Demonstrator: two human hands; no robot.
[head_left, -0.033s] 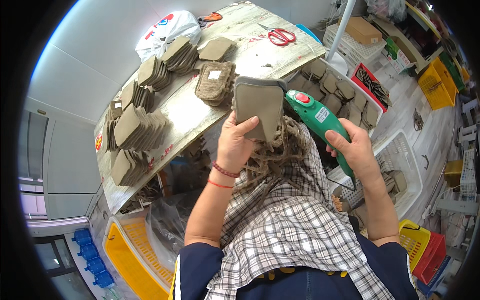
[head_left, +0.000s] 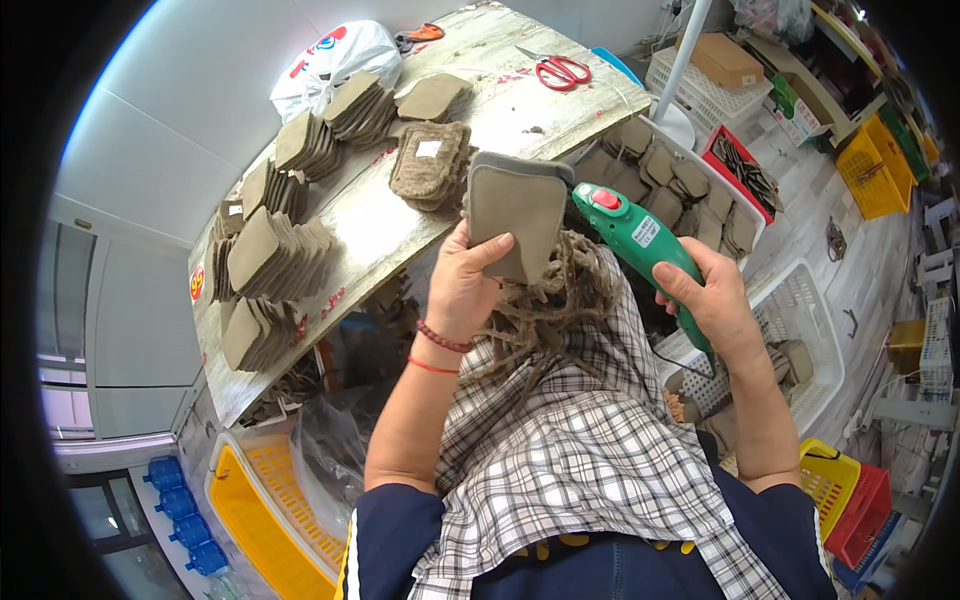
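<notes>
My left hand [head_left: 466, 285] is closed on a brown fabric pad [head_left: 518, 210] with rounded corners and a darker grey edge, its thumb lying across the face. My right hand [head_left: 715, 300] wraps round a green electric fabric cutter [head_left: 640, 235] with a red switch. The cutter's front end is close beside the pad's right edge; whether they touch I cannot tell, and no blade shows. A cord trails from its lower end. Under the pad, a tangle of brown fuzzy trimmings [head_left: 560, 290] rests on my checked apron [head_left: 590, 460].
Stacks of pads [head_left: 275, 255] and a fuzzy stack [head_left: 428, 165] stand on the worn table [head_left: 500, 130]. Red-handled scissors [head_left: 562, 72] and a white plastic bag [head_left: 335, 65] lie toward its far side. Crates of pads [head_left: 815, 330] stand right; a yellow crate [head_left: 250, 520] stands lower left.
The cutter has shifted slightly right, widening the space from the pad's edge. My left hand and wrist have moved a little left.
</notes>
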